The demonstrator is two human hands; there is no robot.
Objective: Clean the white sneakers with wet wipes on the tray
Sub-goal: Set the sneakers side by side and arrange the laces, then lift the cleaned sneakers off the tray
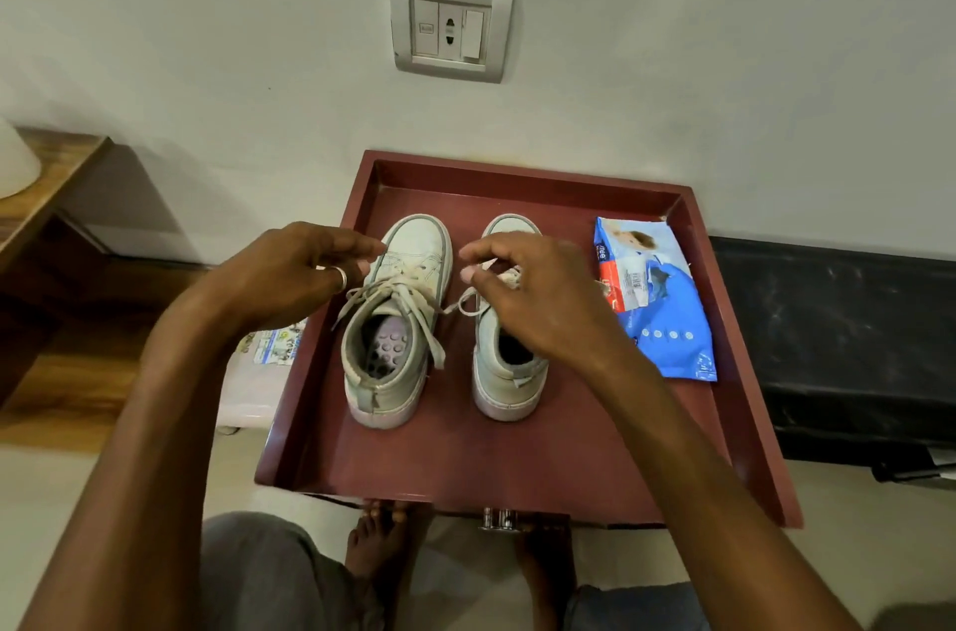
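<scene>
Left hand (pixel 295 273): fingers curled at 9 o'clock of left white canvas sneaker (pixel 419 242); grip cannot be told. Right hand (pixel 522 299) pinches an off-white lace (pixel 468 302) over right white sneaker (pixel 504 387), probably loosening it for wiping. Both sneakers stand mid dark-red tray (pixel 517 175); blue wet-wipe pack (pixel 667 320) at 3 o'clock.

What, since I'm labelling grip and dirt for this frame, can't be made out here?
Right sneaker laces and tongue: head view, covered by the right hand.
Whether the left hand or the right pinches a lace: head view, fingers blurred.
Wipes pack print: head view, too small.
What bears the tray: head view, hidden under it.
</scene>
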